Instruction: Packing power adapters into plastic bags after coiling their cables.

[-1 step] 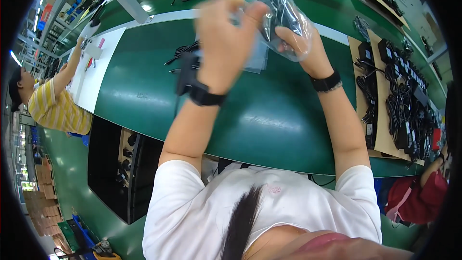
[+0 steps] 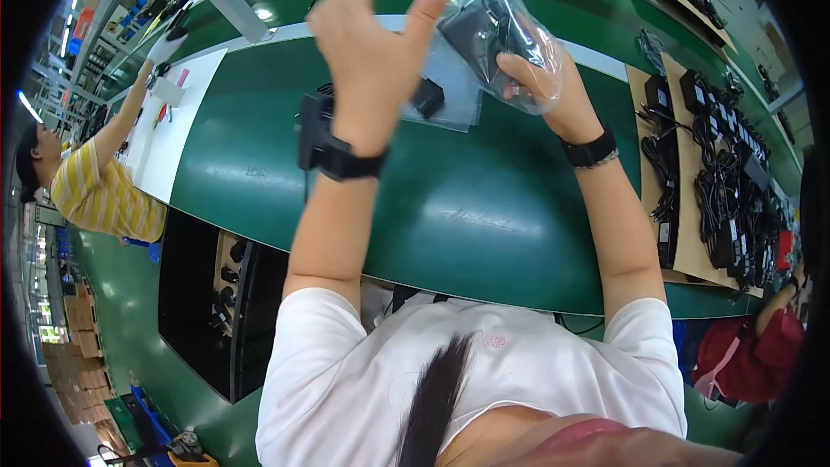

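Observation:
In my right hand [image 2: 553, 86] is a clear plastic bag [image 2: 519, 13] with a black power adapter [image 2: 471, 30] and its coiled cable inside; my thumb presses on the front of the bag. My left hand [image 2: 367, 43] is raised to the left of the bag, slightly blurred, thumb and fingers apart, holding nothing. Beneath the hands, flat clear plastic bags [image 2: 458, 104] lie on the green table [image 2: 467, 207]. Another black adapter [image 2: 428, 98] rests on them, partly behind my left hand.
Cardboard trays [image 2: 683, 182] hold many black adapters with cables [image 2: 722, 173] at the right. A co-worker in a yellow striped shirt [image 2: 108, 195] reaches over a white work surface [image 2: 194, 104] at the left. A black bin [image 2: 199, 294] stands below the table's left edge. Someone in red [image 2: 748, 363] is at the right.
My left hand has moved left, away from the bag, and its fingers have spread. The adapter on the flat bags now shows. My right hand with the bag has barely moved.

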Demonstrator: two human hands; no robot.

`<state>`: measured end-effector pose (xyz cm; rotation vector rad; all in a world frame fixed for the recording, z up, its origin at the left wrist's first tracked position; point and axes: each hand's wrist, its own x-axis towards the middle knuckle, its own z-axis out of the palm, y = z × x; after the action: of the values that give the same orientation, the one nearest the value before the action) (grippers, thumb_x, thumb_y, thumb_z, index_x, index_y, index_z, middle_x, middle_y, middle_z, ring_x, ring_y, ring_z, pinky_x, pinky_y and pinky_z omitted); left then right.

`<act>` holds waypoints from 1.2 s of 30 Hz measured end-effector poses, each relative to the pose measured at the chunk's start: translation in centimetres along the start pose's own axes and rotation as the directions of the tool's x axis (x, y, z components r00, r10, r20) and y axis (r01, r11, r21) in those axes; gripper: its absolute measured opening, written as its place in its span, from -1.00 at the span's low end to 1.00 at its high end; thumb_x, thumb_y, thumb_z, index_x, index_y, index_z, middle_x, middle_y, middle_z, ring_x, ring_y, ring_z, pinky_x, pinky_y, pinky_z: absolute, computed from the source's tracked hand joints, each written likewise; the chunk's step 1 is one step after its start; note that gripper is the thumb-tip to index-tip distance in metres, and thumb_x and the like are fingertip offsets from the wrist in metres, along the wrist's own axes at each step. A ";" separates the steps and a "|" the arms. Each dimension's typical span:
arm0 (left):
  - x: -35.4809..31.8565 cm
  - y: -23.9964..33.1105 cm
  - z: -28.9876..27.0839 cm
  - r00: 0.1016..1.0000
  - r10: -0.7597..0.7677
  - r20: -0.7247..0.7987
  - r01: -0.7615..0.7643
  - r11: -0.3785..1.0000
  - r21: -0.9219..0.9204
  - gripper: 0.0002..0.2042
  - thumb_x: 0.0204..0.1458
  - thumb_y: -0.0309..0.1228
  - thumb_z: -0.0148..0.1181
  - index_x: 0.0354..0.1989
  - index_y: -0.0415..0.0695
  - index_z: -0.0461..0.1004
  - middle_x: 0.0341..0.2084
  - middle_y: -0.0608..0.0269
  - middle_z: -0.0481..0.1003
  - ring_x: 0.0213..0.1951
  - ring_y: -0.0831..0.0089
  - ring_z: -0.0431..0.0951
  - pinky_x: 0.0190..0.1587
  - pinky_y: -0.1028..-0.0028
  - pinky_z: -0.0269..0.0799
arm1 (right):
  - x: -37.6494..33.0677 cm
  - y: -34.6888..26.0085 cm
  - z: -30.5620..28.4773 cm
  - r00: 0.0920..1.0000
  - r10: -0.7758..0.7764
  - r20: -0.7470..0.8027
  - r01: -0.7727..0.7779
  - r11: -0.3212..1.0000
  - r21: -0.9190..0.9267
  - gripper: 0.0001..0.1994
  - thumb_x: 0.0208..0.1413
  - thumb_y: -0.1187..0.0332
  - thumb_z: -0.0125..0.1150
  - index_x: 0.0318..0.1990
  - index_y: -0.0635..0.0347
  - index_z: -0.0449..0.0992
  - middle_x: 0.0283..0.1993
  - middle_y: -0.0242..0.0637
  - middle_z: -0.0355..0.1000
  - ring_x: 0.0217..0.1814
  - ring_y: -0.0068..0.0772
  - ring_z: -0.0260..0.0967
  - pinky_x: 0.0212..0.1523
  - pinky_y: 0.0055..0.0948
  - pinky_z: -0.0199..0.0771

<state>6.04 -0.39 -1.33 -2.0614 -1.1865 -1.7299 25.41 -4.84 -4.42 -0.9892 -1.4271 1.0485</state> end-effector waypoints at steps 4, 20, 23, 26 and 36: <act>-0.4 -4.4 0.0 0.530 -0.115 0.840 0.730 0.567 -0.383 -0.47 -0.02 0.01 0.11 -0.16 -0.29 0.36 -0.30 0.19 0.47 -0.22 0.39 0.44 -0.11 0.43 0.30 | -0.4 -0.1 1.6 0.991 0.061 0.118 -0.055 0.997 -0.054 -0.42 -0.06 0.35 0.13 0.15 0.34 0.17 -0.35 -0.30 0.35 -0.49 -0.59 0.28 -0.43 -0.61 0.34; -11.6 1.5 4.0 0.709 -0.481 0.516 0.664 0.210 -0.717 -0.61 0.19 -0.13 -0.20 -0.10 -0.26 0.24 -0.27 0.25 0.40 -0.24 0.50 0.38 -0.14 0.51 0.30 | -2.0 3.7 6.8 0.967 -0.159 -0.197 0.134 0.982 -0.134 -0.56 0.10 0.47 0.04 0.14 0.36 0.18 -0.14 -0.34 0.38 -0.17 -0.63 0.28 -0.13 -0.60 0.32; -9.9 1.1 2.8 0.596 -0.404 0.694 0.751 -0.025 -0.659 -0.73 0.12 -0.26 0.00 -0.14 -0.21 0.33 -0.35 0.37 0.40 -0.32 0.63 0.36 -0.23 0.59 0.31 | -1.2 4.2 4.8 0.992 -0.109 -0.058 0.106 0.993 -0.055 -0.57 0.10 0.48 0.00 0.15 0.32 0.18 -0.03 -0.26 0.33 -0.04 -0.55 0.24 -0.02 -0.52 0.26; -8.4 1.2 1.9 0.497 -0.335 0.800 0.781 -0.229 -0.581 -0.82 0.03 -0.41 0.10 -0.21 -0.18 0.39 -0.37 0.40 0.43 -0.34 0.64 0.40 -0.28 0.61 0.33 | -0.6 5.3 3.1 0.887 -0.447 0.115 0.442 0.749 -0.494 -0.54 0.07 0.46 0.04 0.15 0.30 0.18 0.05 -0.10 0.25 0.06 -0.33 0.21 0.07 -0.40 0.18; -7.9 -2.5 2.1 0.408 -0.336 0.849 0.633 -0.566 -0.528 -0.84 -0.09 -0.57 0.09 -0.29 -0.26 0.42 -0.34 0.21 0.49 -0.26 0.39 0.48 -0.10 0.36 0.40 | 1.2 3.4 -1.6 0.991 0.050 0.120 -0.058 0.996 0.064 -0.48 0.09 0.27 0.09 0.20 0.22 0.17 0.11 -0.25 0.25 0.06 -0.49 0.21 0.02 -0.53 0.22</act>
<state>5.98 -0.98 -9.88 -1.9613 -1.2695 -4.4215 27.04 -2.60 -7.31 -0.9344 -1.4579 1.2050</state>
